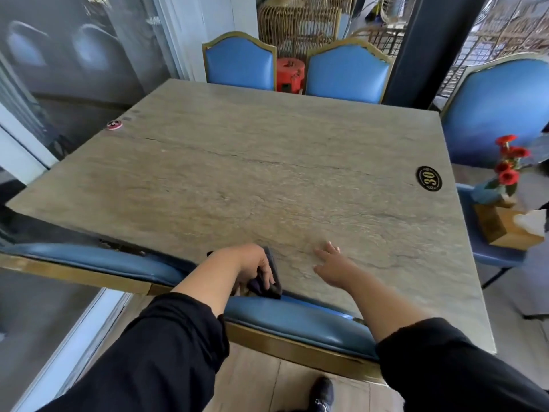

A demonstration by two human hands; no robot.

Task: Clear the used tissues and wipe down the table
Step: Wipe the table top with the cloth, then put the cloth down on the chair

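Already no used tissues show anywhere on the worktop (267, 162), so by my reading the wiping half of the task is what is in hand. The dark cleaning cloth (267, 281) sits at the near edge of the stone top, bunched under the left hand (255, 269), whose fingers are clamped over it. The right hand (334, 263) lies just beside it, fingers spread and flat on the surface, holding nothing.

Risks, as I judge them: the cloth overhangs the near edge above the blue chair back (297, 319), so a stroke pulled toward the body could drag crumbs onto the upholstery or let the cloth slip off. A long crack (267, 162) runs across the slab and could snag the fabric or keep dirt in it. Far left, a small red round disc (114, 125) rests near the rim; a wide sweep could knock it to the floor. The oval number plate (428, 179) reading 30 is raised and may catch a pass. On the chair seat to the right, the wooden tissue box (505, 230) and vase of red flowers (505, 171) stand clear of the wiping.
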